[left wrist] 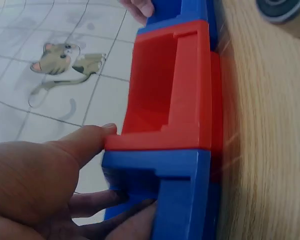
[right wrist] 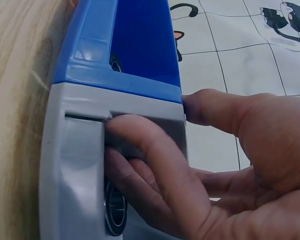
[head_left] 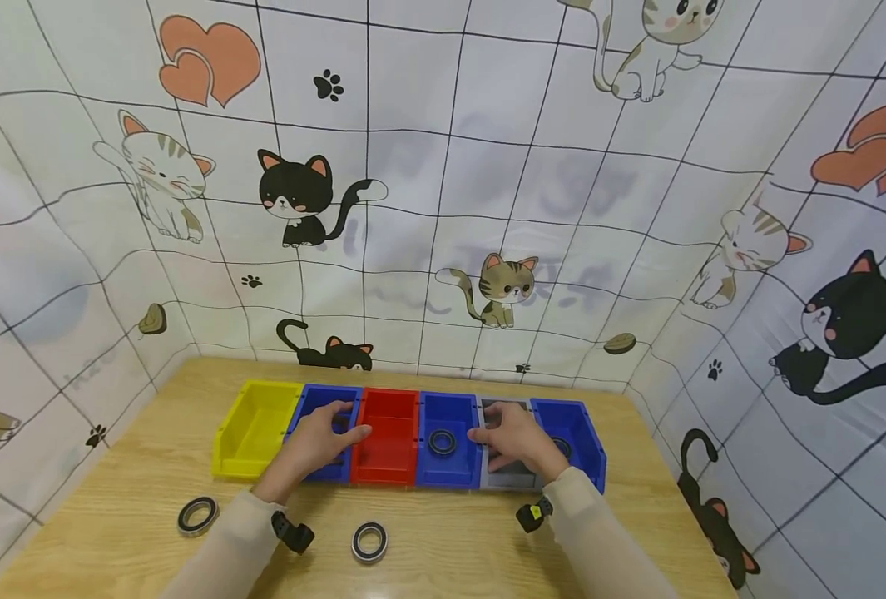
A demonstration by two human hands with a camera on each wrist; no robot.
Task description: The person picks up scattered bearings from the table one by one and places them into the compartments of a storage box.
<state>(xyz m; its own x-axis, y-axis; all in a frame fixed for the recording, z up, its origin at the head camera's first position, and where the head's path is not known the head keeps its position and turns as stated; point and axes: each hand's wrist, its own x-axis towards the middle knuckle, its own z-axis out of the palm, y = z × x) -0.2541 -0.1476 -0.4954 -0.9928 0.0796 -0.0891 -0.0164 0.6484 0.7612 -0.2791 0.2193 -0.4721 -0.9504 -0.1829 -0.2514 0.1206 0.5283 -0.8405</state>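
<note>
Six open bins form a row on the wooden table. My left hand [head_left: 319,441] is at the second one, a blue bin [left wrist: 177,205]; its fingers reach inside while the thumb lies at the rim next to the red bin [head_left: 388,437]. The right hand [head_left: 517,441] grips the grey bin [right wrist: 75,175] by its side wall, fingers inside and thumb at the edge shared with the middle blue bin [head_left: 450,412]. A bearing [right wrist: 116,210] stands in the grey bin beside those fingers. Another bearing [head_left: 443,443] lies in the middle blue bin.
A yellow bin [head_left: 259,428] ends the row at left, and a blue bin [head_left: 581,433] holding a bearing [head_left: 561,447] ends it at right. Two loose bearings lie on the table [head_left: 428,549] in front, one at left [head_left: 198,516], one nearer the middle [head_left: 369,542]. Cat-print cloth [head_left: 405,208] hangs behind.
</note>
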